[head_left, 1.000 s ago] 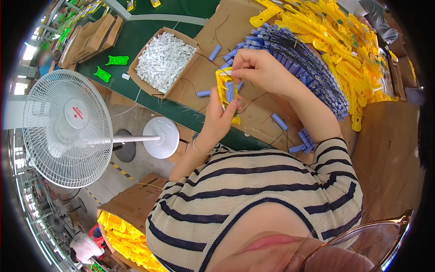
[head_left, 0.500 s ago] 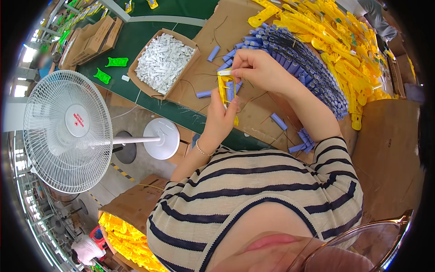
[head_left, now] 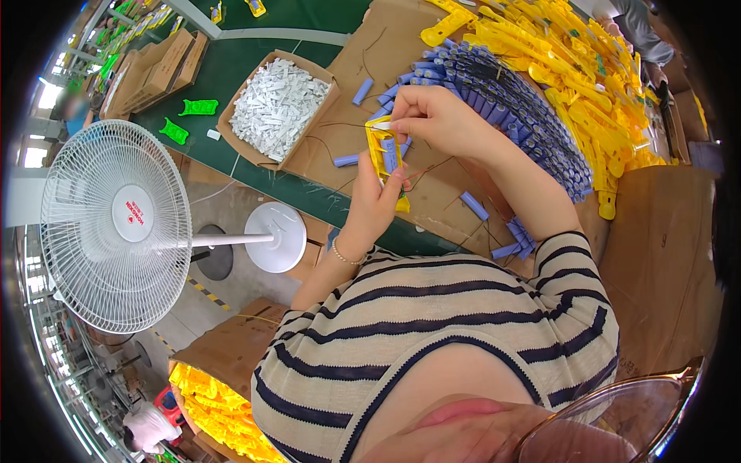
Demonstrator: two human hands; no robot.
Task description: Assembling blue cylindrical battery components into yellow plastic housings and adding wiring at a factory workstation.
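My left hand (head_left: 373, 199) is closed round a yellow plastic housing (head_left: 375, 151), held upright above the cardboard. A blue cylindrical battery cell (head_left: 390, 157) with thin wires lies in the housing, beside my left thumb. At the housing's upper end, my right hand (head_left: 429, 116) pinches a small white piece (head_left: 378, 125) between thumb and fingers. The piece touches the housing or lies right over it; how they meet is partly hidden by my fingers. Just past my right hand lies a big heap of blue wired cells (head_left: 494, 96).
Yellow housings (head_left: 567, 69) are heaped at the far right. A carton of small white pieces (head_left: 279, 108) stands left of my hands, near two green plastic parts (head_left: 199, 107). Loose cells (head_left: 475, 206) lie on the cardboard sheet (head_left: 440, 189). A white fan (head_left: 116, 224) stands left.
The housing has tilted slightly in my left hand, and its lower yellow end shows more. My right hand has shifted a little left and down, still pinching the white piece.
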